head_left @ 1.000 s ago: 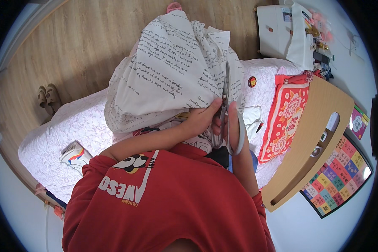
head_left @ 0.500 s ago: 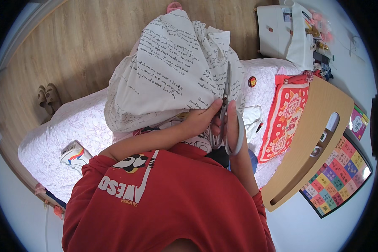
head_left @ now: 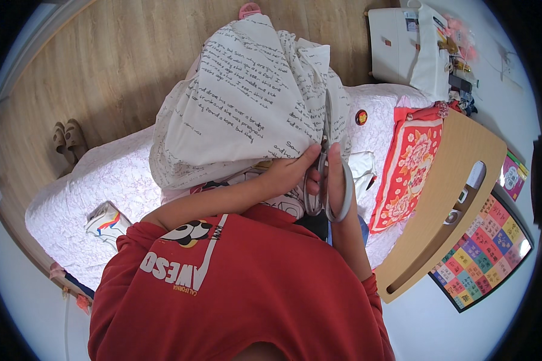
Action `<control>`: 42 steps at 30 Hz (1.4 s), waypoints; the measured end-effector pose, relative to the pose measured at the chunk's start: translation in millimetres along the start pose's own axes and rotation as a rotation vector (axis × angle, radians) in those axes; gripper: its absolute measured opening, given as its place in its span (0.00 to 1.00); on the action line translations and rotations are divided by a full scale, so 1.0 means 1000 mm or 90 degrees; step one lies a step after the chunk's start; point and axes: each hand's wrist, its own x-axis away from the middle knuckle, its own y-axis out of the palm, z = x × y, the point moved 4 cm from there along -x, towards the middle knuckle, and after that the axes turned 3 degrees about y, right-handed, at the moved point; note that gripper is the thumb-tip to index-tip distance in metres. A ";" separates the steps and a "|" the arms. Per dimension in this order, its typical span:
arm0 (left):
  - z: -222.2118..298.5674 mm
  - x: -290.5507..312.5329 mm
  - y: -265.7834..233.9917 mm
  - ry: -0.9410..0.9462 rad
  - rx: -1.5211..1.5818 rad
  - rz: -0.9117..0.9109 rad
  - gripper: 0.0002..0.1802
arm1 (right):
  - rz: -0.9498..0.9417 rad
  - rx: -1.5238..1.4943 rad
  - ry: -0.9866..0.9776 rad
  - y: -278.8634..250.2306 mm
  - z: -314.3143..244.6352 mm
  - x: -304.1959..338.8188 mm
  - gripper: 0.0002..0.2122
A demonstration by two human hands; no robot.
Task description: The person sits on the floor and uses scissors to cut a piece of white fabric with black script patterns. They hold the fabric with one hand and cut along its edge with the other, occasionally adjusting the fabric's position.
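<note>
A large white cloth (head_left: 235,96) with black handwriting-style print lies bunched over my lap. My right hand (head_left: 336,180) is closed around the grey handles of a pair of scissors (head_left: 345,201). Their blades point away from me and lie against the right part of the cloth, partly among its folds. My left hand (head_left: 292,171) grips the near edge of the cloth, its thumb and fingers right beside the scissors' pivot. Some of the left fingers are hidden under the fabric.
I sit on a bed with a pale patterned cover (head_left: 120,174). To the right are a red floral cloth (head_left: 411,162), a wooden headboard (head_left: 457,198) and a small round dark-red object (head_left: 361,117). A white cabinet (head_left: 394,48) stands far right; slippers (head_left: 72,138) lie on the floor at left.
My right hand and the scissors' handles have shifted slightly to the right. The left hand and the cloth stay nearly in place.
</note>
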 end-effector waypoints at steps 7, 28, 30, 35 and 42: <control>0.000 -0.003 -0.002 0.043 -0.033 -0.026 0.22 | 0.011 0.013 -0.014 0.001 -0.002 0.000 0.28; -0.005 -0.003 -0.003 0.028 -0.027 -0.049 0.21 | 0.006 0.018 -0.011 0.000 -0.003 -0.002 0.26; -0.005 -0.002 -0.002 0.025 -0.026 -0.049 0.21 | 0.000 0.009 -0.014 -0.001 -0.001 -0.003 0.26; -0.006 -0.001 -0.002 0.016 -0.025 -0.037 0.21 | 0.001 0.009 -0.013 -0.001 0.001 -0.004 0.27; -0.002 0.000 -0.001 0.046 -0.016 -0.060 0.21 | 0.007 0.012 -0.015 0.000 0.000 -0.003 0.27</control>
